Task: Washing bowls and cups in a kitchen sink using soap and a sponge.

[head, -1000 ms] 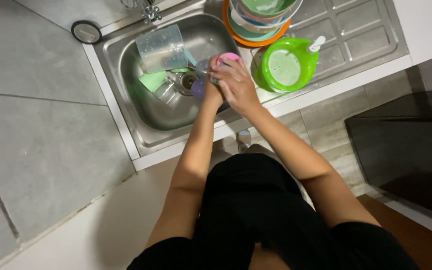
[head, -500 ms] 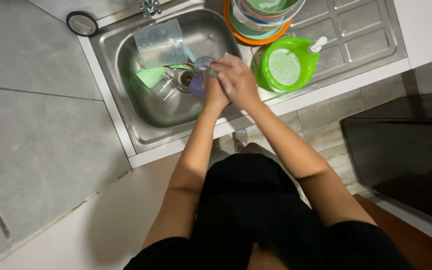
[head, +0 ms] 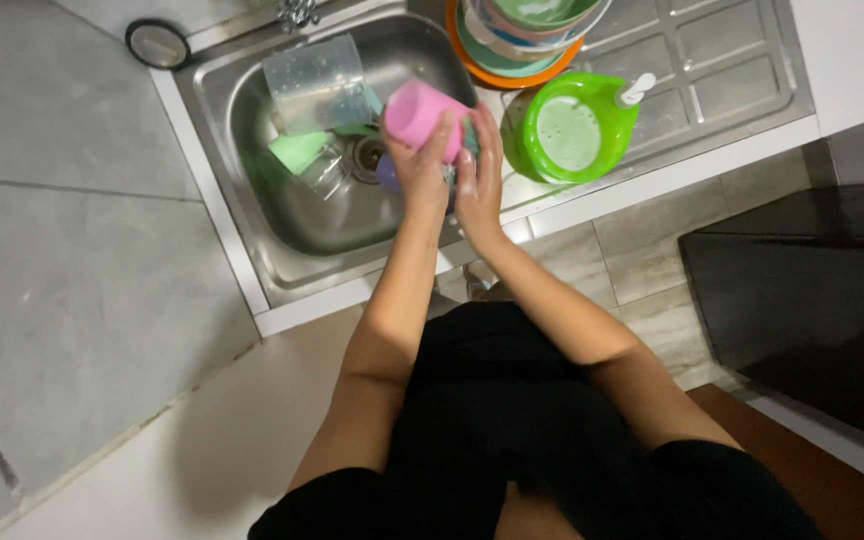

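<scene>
Over a steel sink (head: 252, 150), the left hand (head: 422, 165) has its fingers clenched around a pink cup (head: 418, 113), which is tilted on its side above the drain (head: 367, 155). The right hand (head: 477, 170) presses against the cup's far side, its soapy fingers spread and curled over something green that is mostly hidden, so what it grips cannot be told for sure.

Inside the sink lie one clear plastic jug (head: 314, 82), tipped over and beaded with drops, one pale green cup (head: 297, 150) just below it, and one clear glass (head: 327, 172) touching the green cup near the drain. A small purple piece (head: 388, 175) shows under the left wrist.

On the ribbed draining board (head: 732, 50) to the right stands one bright green bowl (head: 572, 125) holding soapy, cloudy liquid; a white-topped bottle (head: 635, 90) rests at its rim. Behind it is one stack of plates and bowls (head: 522, 35), orange at the bottom, teal and white above, with a green bowl on top.

One round black sink plug (head: 157, 42) lies on the grey bench (head: 62, 250) left of the sink.
</scene>
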